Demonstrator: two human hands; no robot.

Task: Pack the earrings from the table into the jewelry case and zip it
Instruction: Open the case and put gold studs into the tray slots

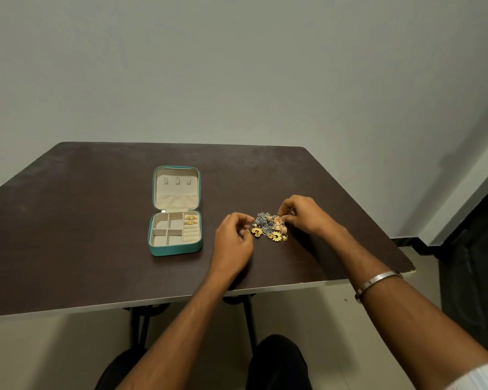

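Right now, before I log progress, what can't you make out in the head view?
- Pile of earrings: too small and tangled to count or pair.
- Right hand: fingertips are at the copper earring, but the grip itself is hidden by the fingers.
- Left hand: curled fingers hide whether it holds anything.
- Jewelry case: zipper too small; two gold earrings inside lack detail.

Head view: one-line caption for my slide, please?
Both hands work a gold-and-grey earring pile beside the open teal jewelry case, two gold earrings already inside.
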